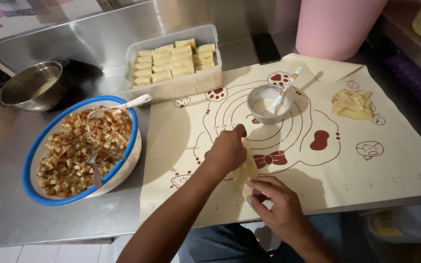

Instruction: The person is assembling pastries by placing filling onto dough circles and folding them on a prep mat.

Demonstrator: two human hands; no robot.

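Both hands [227, 148] [274, 204] pinch one wrapper [245, 170]; two bowls.

a blue-rimmed bowl [35, 151] of chopped filling with spoons sits left of the mat – behind it a metal pot [32, 87], a clear tub [171, 87] of folded rolls, a dark phone [266, 47], a pink bucket [334, 24].

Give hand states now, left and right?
Left hand: fingers curled, pressing the wrapper on the mat.
Right hand: pinching the wrapper's lower edge.
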